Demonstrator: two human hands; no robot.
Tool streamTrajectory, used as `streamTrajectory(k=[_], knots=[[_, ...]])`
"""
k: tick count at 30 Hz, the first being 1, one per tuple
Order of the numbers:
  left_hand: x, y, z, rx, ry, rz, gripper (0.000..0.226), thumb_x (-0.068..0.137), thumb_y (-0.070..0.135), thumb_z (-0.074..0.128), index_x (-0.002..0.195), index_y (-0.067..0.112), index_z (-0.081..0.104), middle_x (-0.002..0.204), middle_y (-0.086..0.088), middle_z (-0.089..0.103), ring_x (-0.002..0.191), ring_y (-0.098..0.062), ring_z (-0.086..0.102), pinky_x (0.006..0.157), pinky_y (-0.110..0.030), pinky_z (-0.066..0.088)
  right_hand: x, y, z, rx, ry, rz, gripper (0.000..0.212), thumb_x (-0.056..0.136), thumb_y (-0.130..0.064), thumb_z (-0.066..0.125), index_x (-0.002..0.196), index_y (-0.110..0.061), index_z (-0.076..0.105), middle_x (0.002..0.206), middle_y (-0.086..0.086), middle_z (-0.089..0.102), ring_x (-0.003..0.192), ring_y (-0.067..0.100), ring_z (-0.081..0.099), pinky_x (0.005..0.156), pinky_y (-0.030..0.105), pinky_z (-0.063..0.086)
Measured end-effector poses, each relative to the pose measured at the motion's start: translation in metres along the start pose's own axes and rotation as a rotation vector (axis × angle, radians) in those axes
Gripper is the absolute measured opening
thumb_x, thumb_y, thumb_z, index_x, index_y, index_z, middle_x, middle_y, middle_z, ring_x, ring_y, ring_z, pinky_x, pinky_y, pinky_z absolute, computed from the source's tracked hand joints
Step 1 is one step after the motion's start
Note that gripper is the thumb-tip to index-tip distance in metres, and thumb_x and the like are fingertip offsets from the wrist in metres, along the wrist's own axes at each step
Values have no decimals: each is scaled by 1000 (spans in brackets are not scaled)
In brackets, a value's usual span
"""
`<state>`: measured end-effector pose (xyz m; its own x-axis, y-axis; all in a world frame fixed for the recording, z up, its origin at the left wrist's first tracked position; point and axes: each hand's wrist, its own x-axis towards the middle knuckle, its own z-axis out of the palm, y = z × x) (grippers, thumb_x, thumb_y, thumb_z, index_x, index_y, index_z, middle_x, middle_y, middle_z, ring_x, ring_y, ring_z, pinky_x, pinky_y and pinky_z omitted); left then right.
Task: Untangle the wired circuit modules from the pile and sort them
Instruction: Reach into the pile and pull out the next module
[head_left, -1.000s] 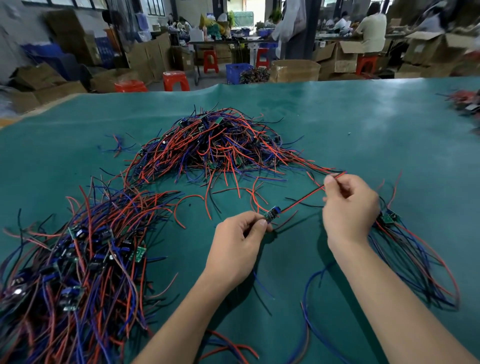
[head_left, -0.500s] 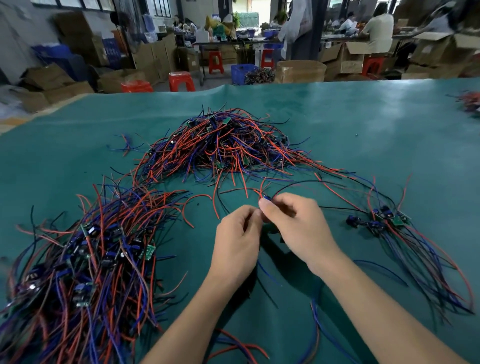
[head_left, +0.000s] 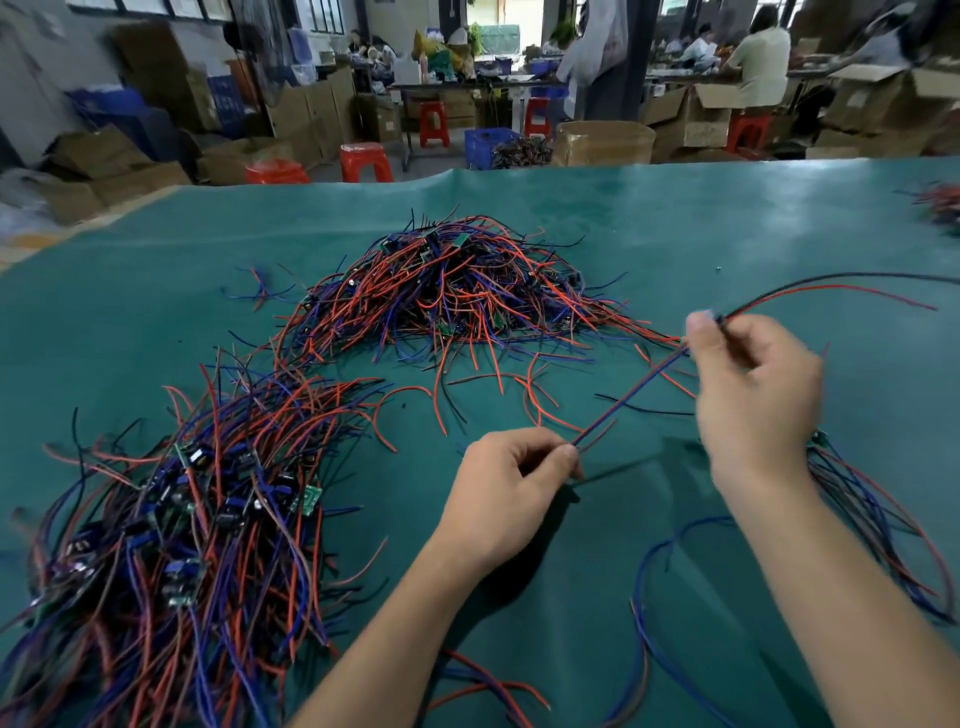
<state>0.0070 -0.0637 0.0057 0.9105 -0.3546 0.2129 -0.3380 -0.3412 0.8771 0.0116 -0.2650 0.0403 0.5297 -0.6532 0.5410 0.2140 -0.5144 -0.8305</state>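
A tangled pile of red, blue and black wired modules (head_left: 457, 291) lies mid-table. A second, larger heap (head_left: 171, 525) spreads at the left. A small sorted bunch (head_left: 872, 519) lies on the right, partly behind my right forearm. My left hand (head_left: 509, 499) pinches the near ends of a red and blue wire pair (head_left: 628, 397). My right hand (head_left: 753, 384) is raised and pinches the same module's wires higher up, where its small module is mostly hidden by my fingers. A red and a black wire (head_left: 831, 286) trail off to the right from that hand.
The green table cover (head_left: 675, 218) stretches to the far edge. A few loose blue wires (head_left: 654, 597) lie near my right forearm. Another wire cluster (head_left: 943, 202) sits at the far right edge. Cardboard boxes, red stools and seated people fill the workshop beyond.
My hands were together at the table's middle; now my right hand has lifted up and to the right, stretching the wire pair taut between both hands.
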Motion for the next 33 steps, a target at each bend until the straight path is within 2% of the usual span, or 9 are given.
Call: streamTrajectory(k=[3, 5, 9, 13, 17, 21, 24, 29, 33], knots=[[0, -2, 0, 60, 66, -16, 21, 91, 18, 59, 73, 15, 68, 53, 10, 56, 51, -2, 45, 53, -17, 36, 20, -13, -18, 22, 236, 46, 31, 91, -52, 61, 84, -23, 66, 78, 3, 66, 72, 15, 55, 72, 44, 50], [0, 0, 0, 51, 103, -8, 20, 91, 18, 58, 73, 16, 66, 53, 14, 53, 52, -2, 46, 53, -16, 35, 20, -36, -22, 119, 170, 52, 31, 87, -55, 66, 73, -27, 68, 71, -3, 65, 69, 14, 54, 66, 42, 48], [3, -3, 2, 18, 113, -15, 22, 92, 24, 58, 74, 16, 65, 52, 11, 50, 50, -3, 43, 55, -22, 39, -18, -94, 16, 242, -347, 38, 27, 79, -54, 69, 68, -30, 75, 60, -4, 69, 57, 11, 56, 55, 35, 43], [1, -1, -1, 37, 98, -45, 22, 80, 26, 52, 61, 17, 46, 61, 7, 46, 64, -17, 45, 64, -31, 46, -57, -136, 81, 110, -922, 8, 39, 90, -53, 68, 79, -16, 78, 79, 10, 76, 74, 25, 69, 71, 50, 55], [1, -3, -1, 12, 104, -58, 17, 70, 28, 45, 58, 17, 51, 58, -3, 54, 65, -17, 41, 63, -33, 44, -60, -148, 130, -96, -1258, -158, 32, 93, -53, 66, 96, -24, 79, 84, -10, 73, 80, 10, 64, 72, 21, 46], [4, -4, 4, -25, 124, -34, 19, 88, 23, 57, 70, 26, 60, 52, 7, 52, 52, -10, 44, 56, -29, 38, -18, -106, 155, -546, -1105, -328, 30, 91, -34, 67, 118, -23, 73, 125, 9, 68, 118, 31, 61, 95, 29, 48], [5, -7, 4, -11, 142, -11, 12, 91, 22, 58, 85, 16, 67, 55, 7, 53, 56, -13, 48, 63, -35, 46, 4, -56, 148, -875, -1007, -227, 46, 95, -35, 60, 140, -24, 55, 144, 17, 46, 135, 41, 41, 110, 48, 42], [6, -7, 5, 48, 151, 4, 10, 89, 18, 60, 86, 19, 70, 50, 9, 48, 53, -9, 41, 59, -28, 38, 8, -17, 131, -908, -812, -225, 25, 95, -29, 62, 117, -19, 70, 121, 16, 68, 112, 41, 63, 91, 45, 56], [6, -7, 3, 35, 143, -7, 11, 90, 16, 59, 85, 17, 69, 51, 7, 50, 54, -12, 45, 60, -29, 41, 15, -20, 127, -833, -689, -137, 16, 91, -24, 70, 105, -17, 74, 115, 19, 68, 106, 42, 65, 86, 44, 56]])
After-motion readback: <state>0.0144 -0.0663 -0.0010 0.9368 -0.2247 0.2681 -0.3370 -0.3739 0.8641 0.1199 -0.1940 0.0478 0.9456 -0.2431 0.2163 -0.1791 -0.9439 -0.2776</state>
